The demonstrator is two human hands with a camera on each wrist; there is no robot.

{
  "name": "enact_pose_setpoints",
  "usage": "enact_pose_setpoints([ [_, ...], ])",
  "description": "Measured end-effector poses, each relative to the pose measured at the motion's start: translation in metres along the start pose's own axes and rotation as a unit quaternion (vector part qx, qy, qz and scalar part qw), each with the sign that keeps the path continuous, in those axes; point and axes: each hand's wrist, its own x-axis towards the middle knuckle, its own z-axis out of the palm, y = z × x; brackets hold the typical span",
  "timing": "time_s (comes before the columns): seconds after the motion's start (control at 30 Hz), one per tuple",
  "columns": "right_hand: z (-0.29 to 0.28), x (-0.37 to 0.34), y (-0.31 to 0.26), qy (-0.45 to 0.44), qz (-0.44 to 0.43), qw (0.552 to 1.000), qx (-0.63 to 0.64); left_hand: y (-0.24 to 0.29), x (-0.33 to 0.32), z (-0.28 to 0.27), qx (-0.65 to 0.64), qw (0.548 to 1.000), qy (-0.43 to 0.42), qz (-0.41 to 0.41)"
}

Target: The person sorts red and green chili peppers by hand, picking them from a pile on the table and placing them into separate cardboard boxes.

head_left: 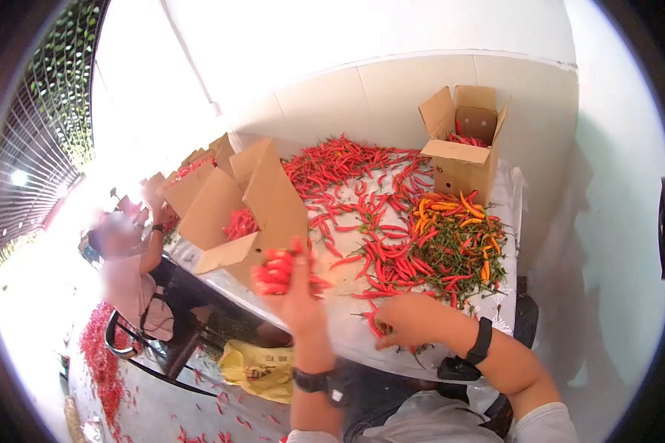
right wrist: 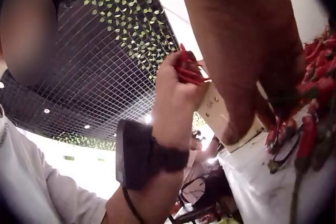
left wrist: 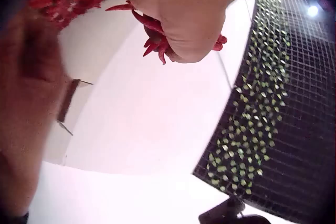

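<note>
Raised near the open cardboard box, my left hand [head_left: 301, 292] grips a bunch of red chili peppers [head_left: 275, 270], their tips poking out past its fingers. The left wrist view also shows this bunch [left wrist: 157, 37] below the curled hand. My right hand [head_left: 415, 319] is low at the table's front edge, its fingers bent downward and pinching at a red chili pepper [head_left: 372, 319] with a green stem. In the right wrist view, the thumb and fingers of the right hand [right wrist: 247, 61] reach among red peppers [right wrist: 308, 134] on the white table covering; the fingertips are partly hidden.
Loose red peppers [head_left: 340, 164] spread over the table [head_left: 332, 314], with green and orange ones [head_left: 451, 258] at right. Cardboard boxes holding peppers stand left [head_left: 277, 199] and back right [head_left: 458, 166]. Another person [head_left: 137, 273] sits at left near a yellow bag [head_left: 258, 369].
</note>
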Motion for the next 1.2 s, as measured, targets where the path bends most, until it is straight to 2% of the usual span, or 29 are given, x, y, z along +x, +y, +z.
enact_pose_setpoints([
  [0.03, 0.000, -0.001, -0.003, -0.041, 0.018, 0.999, -0.020, 0.026, 0.012, 0.006, 0.046, 0.999, 0.007, 0.019],
  [0.1, 0.011, 0.003, 0.002, -0.038, 0.017, 0.999, -0.032, 0.059, 0.043, 0.011, 0.061, 0.988, 0.059, 0.130],
  [0.13, 0.017, 0.006, 0.006, -0.036, 0.017, 0.998, -0.038, 0.070, 0.068, 0.003, 0.076, 0.978, 0.059, 0.187],
  [0.17, 0.021, 0.007, 0.010, -0.010, -0.001, 0.998, -0.065, 0.079, 0.090, -0.003, 0.088, 0.964, 0.059, 0.244],
  [0.23, 0.026, 0.007, 0.017, 0.039, -0.038, 0.991, -0.121, 0.099, 0.111, 0.019, 0.109, 0.942, 0.116, 0.296],
  [0.27, 0.023, 0.006, 0.015, 0.077, -0.034, 0.992, -0.094, 0.107, 0.120, 0.027, 0.120, 0.928, 0.146, 0.320],
  [0.33, 0.012, 0.002, 0.011, 0.154, -0.026, 0.987, -0.043, 0.084, 0.177, -0.003, 0.200, 0.899, 0.136, 0.364],
  [0.37, 0.008, 0.004, 0.011, 0.154, 0.014, 0.987, -0.031, 0.065, 0.197, -0.013, 0.236, 0.882, 0.132, 0.386],
  [0.43, 0.000, 0.005, 0.012, 0.155, 0.096, 0.983, -0.007, 0.043, 0.203, -0.009, 0.408, 0.858, 0.119, 0.290],
  [0.47, -0.002, 0.005, 0.015, 0.191, 0.106, 0.975, 0.029, 0.037, 0.202, -0.009, 0.530, 0.823, 0.019, 0.203],
  [0.5, -0.004, 0.005, 0.018, 0.229, 0.115, 0.965, 0.065, 0.031, 0.199, -0.011, 0.634, 0.761, -0.082, 0.111],
  [0.57, -0.010, 0.005, 0.026, 0.313, 0.109, 0.938, 0.100, -0.023, 0.228, -0.062, 0.686, 0.694, -0.187, 0.116],
  [0.63, -0.010, 0.005, 0.031, 0.401, 0.080, 0.906, 0.105, -0.016, 0.211, -0.052, 0.666, 0.721, -0.140, 0.131],
  [0.67, -0.010, 0.005, 0.033, 0.404, 0.084, 0.905, 0.099, -0.012, 0.201, -0.049, 0.655, 0.735, -0.116, 0.135],
  [0.77, -0.006, 0.005, 0.039, 0.409, 0.085, 0.906, 0.073, -0.015, 0.185, -0.054, 0.661, 0.690, 0.017, 0.293],
  [0.83, -0.003, 0.008, 0.041, 0.416, 0.064, 0.906, 0.050, 0.007, 0.140, -0.025, 0.474, 0.849, -0.004, 0.233],
  [0.87, -0.004, 0.007, 0.040, 0.413, 0.062, 0.907, 0.051, 0.014, 0.114, -0.010, 0.369, 0.908, -0.012, 0.197],
  [0.93, -0.005, 0.009, 0.042, 0.426, 0.061, 0.903, 0.021, 0.011, 0.065, -0.001, 0.248, 0.960, -0.086, 0.101],
  [1.0, -0.006, 0.008, 0.041, 0.433, 0.072, 0.899, -0.009, 0.010, 0.018, 0.010, 0.197, 0.944, -0.243, -0.101],
  [1.07, -0.011, 0.004, 0.037, 0.437, 0.095, 0.894, -0.040, -0.038, -0.017, 0.006, 0.224, 0.915, -0.268, -0.202],
  [1.13, -0.008, 0.005, 0.043, 0.463, 0.076, 0.881, -0.069, -0.056, -0.041, 0.009, 0.311, 0.870, -0.355, -0.142],
  [1.2, -0.011, 0.006, 0.047, 0.481, 0.062, 0.869, -0.096, -0.071, -0.057, 0.009, 0.185, 0.898, -0.317, -0.242],
])
